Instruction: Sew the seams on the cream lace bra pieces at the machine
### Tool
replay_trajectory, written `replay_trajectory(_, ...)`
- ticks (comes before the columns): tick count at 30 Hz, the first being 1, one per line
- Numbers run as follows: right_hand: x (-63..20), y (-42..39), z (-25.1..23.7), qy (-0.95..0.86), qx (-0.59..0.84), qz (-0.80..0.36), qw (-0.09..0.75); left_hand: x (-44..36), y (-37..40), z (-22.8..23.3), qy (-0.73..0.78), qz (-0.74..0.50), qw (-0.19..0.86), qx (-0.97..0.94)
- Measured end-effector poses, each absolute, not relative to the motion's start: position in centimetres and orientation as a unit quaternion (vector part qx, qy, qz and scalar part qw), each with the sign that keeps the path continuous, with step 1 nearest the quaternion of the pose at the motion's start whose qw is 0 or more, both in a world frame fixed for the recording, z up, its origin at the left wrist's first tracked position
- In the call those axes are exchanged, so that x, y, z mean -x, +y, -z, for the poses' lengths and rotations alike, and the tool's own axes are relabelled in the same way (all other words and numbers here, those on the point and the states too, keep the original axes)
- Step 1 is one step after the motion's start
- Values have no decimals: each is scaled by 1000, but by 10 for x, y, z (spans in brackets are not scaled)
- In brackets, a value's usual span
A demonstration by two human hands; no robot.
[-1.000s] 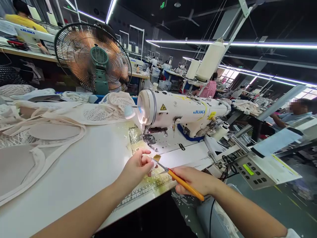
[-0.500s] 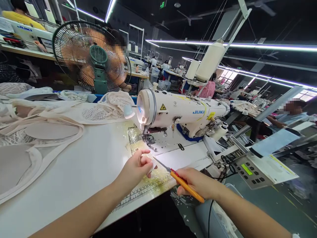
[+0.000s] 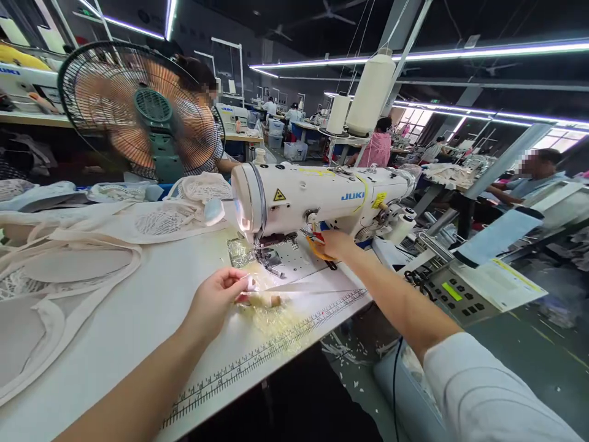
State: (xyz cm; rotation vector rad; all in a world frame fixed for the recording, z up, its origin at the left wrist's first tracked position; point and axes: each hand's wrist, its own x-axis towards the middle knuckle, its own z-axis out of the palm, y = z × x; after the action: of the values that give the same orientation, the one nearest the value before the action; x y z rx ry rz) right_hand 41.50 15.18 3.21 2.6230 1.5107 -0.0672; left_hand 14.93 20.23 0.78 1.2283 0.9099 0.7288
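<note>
Now one hand pinches, the other sets scissors down

Centre frame, the left hand (image 3: 216, 301) pinches a small pale scrap (image 3: 251, 283) between thumb and fingertips, low over the table (image 3: 138, 319), keeping it near the needle; the right hand (image 3: 338, 244) grasps orange scissors (image 3: 317, 248) beside the sewing machine (image 3: 317, 196); a second ago both hands met at the lower table edge, scissors pointed at the scrap.

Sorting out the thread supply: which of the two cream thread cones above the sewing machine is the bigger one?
The right-hand cone, nearer the camera; it stands taller and wider than the smaller cone to its left.
</note>
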Motion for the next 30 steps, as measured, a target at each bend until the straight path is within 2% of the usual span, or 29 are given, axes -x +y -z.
replay_trajectory(5,-406,168,-26,528,-849,11,7,-147,205,-7,414,-325,684,-505)
replay_trajectory(8,-388,152,-32,568,-822,-9,-24,-146,206,-5,414,-328,693,-489)
replay_trajectory(11,-355,126,-28,660,-750,23,-39,-146,208,-2,413,-329,700,-481)
replay_trajectory(14,-318,106,-3,788,-609,49,-73,-146,209,-1,408,-334,696,-487)
replay_trajectory(19,-288,81,39,816,-563,-10,-130,-147,208,-2,412,-341,688,-491)
replay_trajectory(26,-317,20,1,804,-581,118,-47,-148,210,-2,417,-328,692,-490)
replay_trajectory(28,-327,15,-10,778,-613,120,-66,-149,211,-2,412,-330,695,-489)
replay_trajectory(30,-337,22,-15,746,-648,94,-125,-150,210,-2,407,-333,695,-490)
